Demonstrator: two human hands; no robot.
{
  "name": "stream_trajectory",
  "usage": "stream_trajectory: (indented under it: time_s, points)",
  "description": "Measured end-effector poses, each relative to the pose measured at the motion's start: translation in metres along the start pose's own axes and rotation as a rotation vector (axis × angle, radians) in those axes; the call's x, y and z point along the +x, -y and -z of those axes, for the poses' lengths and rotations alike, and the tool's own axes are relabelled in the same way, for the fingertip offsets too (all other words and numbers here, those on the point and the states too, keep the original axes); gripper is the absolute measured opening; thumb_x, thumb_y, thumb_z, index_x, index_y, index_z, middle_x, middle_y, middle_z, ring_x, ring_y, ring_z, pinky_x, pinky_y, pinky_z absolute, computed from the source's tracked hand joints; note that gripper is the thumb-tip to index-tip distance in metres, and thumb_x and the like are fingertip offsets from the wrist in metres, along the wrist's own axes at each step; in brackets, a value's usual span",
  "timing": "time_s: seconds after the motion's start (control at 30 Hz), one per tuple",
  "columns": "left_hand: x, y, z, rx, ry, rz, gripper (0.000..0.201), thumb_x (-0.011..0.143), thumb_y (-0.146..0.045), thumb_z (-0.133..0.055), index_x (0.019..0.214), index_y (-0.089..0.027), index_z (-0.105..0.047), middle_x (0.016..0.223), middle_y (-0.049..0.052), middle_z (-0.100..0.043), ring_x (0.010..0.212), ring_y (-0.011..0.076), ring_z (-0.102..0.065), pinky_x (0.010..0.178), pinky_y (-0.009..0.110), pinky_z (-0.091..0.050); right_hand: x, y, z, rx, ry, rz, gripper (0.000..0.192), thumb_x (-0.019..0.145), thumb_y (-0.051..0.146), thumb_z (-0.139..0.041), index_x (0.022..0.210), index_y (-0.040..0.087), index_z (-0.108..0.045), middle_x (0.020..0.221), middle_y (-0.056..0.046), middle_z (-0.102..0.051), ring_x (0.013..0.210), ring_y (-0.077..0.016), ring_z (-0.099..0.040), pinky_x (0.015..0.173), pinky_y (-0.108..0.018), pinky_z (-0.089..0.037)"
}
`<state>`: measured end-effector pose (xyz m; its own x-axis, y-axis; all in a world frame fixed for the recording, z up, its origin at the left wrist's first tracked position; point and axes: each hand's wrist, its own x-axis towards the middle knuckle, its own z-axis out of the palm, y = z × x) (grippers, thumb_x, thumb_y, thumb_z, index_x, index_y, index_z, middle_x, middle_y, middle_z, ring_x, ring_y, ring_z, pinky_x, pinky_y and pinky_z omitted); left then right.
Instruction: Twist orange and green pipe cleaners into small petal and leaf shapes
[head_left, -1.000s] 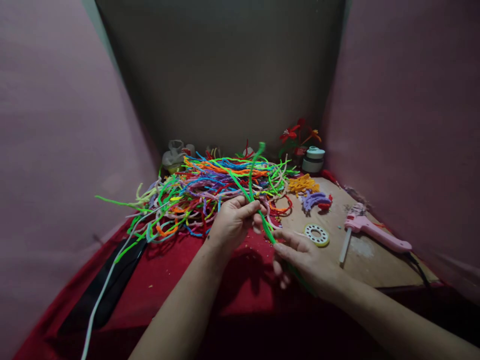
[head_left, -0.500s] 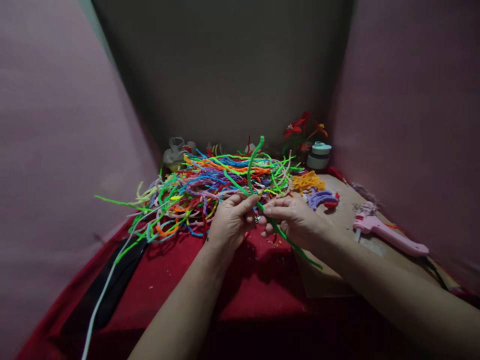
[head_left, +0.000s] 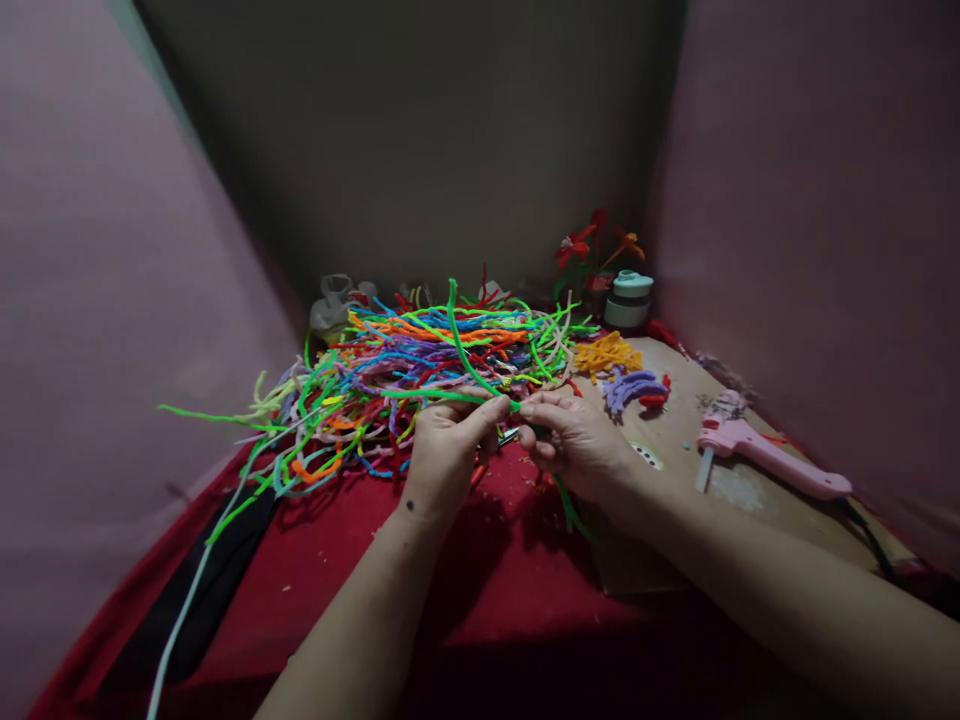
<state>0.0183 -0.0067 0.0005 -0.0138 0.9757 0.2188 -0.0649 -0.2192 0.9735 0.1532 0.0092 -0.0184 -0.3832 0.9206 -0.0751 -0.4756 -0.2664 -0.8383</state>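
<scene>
Centrally: left hand [head_left: 454, 445] and right hand [head_left: 585, 445], both pinching green strands [head_left: 457, 335].
Multicoloured pile [head_left: 420, 352], left of centre; pink glue gun [head_left: 780, 463], right side; red-covered worktop [head_left: 517, 590], lower centre.

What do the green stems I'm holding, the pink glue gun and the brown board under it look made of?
Green stems: probably fuzzy chenille, perhaps wire-cored; matte, one free end standing curved.
Pink glue gun: likely moulded plastic, smooth and evenly coloured; gloss hard to judge.
Brown board: perhaps cardboard, judging by its flat, dull tan face.
</scene>
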Motion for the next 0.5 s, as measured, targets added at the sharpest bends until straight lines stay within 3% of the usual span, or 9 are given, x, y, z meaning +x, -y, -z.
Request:
stream_trajectory:
  time_s: [0.13,0.2,0.3,0.5]
  points:
    - [-0.003,0.000,-0.002,0.203,-0.008,-0.107,0.016,0.077,-0.028,-0.060,0.077,-0.016,-0.070,0.050,-0.003,-0.053,0.043,0.0076,-0.043,0.043,0.020,-0.034,0.000,-0.001,0.001,0.021,0.020,0.001,0.017,0.069,0.024,-0.064,0.072,0.017,-0.049,0.045,0.005,-0.054,0.031,-0.0019,-0.032,0.032,-0.014,-0.014]
    - [-0.003,0.001,-0.002,0.291,0.019,-0.182,0.018,0.076,-0.027,-0.061,0.088,-0.019,-0.072,0.070,0.001,-0.064,0.055,0.0105,-0.053,0.052,0.021,-0.041,-0.001,0.000,0.002,0.019,0.038,0.002,0.017,0.069,0.024,-0.063,0.071,0.016,-0.048,0.045,0.005,-0.054,0.031,-0.0019,-0.032,0.032,-0.014,-0.014]
    - [-0.001,0.002,0.001,0.410,0.129,-0.329,0.020,0.078,-0.023,-0.060,0.095,-0.022,-0.071,0.093,0.005,-0.067,0.080,0.0155,-0.060,0.070,0.024,-0.046,-0.004,0.003,0.003,0.010,0.056,0.008,0.016,0.069,0.024,-0.063,0.071,0.016,-0.049,0.046,0.004,-0.055,0.032,-0.0020,-0.034,0.032,-0.015,-0.016]
    - [0.005,0.010,0.017,0.673,0.209,-0.597,0.026,0.083,-0.019,-0.053,0.103,-0.027,-0.068,0.088,0.004,-0.063,0.080,0.0131,-0.058,0.073,0.022,-0.044,-0.008,0.008,0.005,0.041,0.086,-0.077,0.015,0.066,0.020,-0.064,0.070,0.015,-0.050,0.049,0.002,-0.057,0.034,-0.0021,-0.035,0.033,-0.014,-0.015]
